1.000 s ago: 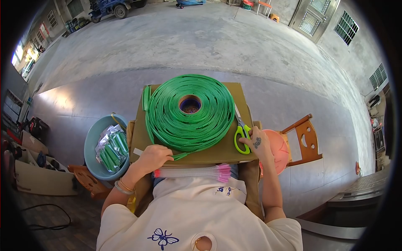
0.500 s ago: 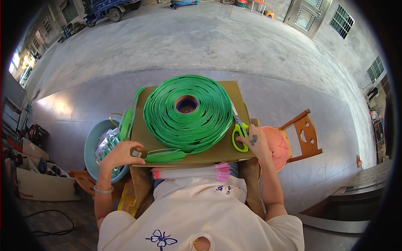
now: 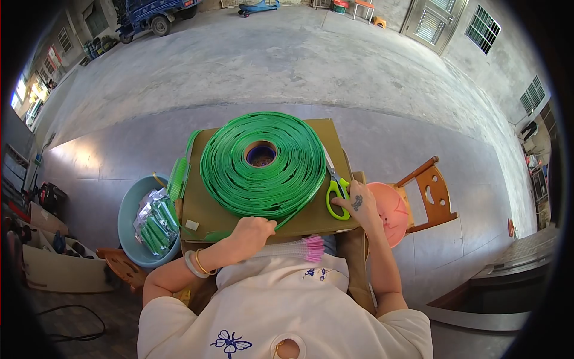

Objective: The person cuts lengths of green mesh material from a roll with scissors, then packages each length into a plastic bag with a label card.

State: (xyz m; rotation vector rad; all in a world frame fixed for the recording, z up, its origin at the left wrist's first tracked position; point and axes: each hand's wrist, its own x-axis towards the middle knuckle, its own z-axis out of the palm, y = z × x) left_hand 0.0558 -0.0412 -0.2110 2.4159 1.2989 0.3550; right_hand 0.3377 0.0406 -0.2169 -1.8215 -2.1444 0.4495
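A large roll of green mesh strip (image 3: 263, 185) lies flat on a brown cardboard box (image 3: 200, 209) before me. My left hand (image 3: 253, 232) is closed on the green strip at the box's front edge, below the roll. Green-handled scissors (image 3: 339, 194) lie on the box right of the roll, blades pointing away. My right hand (image 3: 359, 204) rests at their handles, thumb by a loop; its grip is partly hidden. Clear strips with pink ends (image 3: 312, 248) lie across my lap, partly behind my left arm. More green mesh (image 3: 177, 178) hangs over the box's left side.
A blue basin (image 3: 127, 222) with silver-and-green packets (image 3: 156, 224) stands at the left. On the right, a pink basin (image 3: 391, 212) sits by a wooden chair (image 3: 431, 192). Another wooden chair part (image 3: 121, 267) shows at lower left. A blue vehicle (image 3: 149, 15) stands far back.
My left hand has moved right, from the box's front left corner to below the roll, and has closed on the strip. My right hand stays at the scissors.
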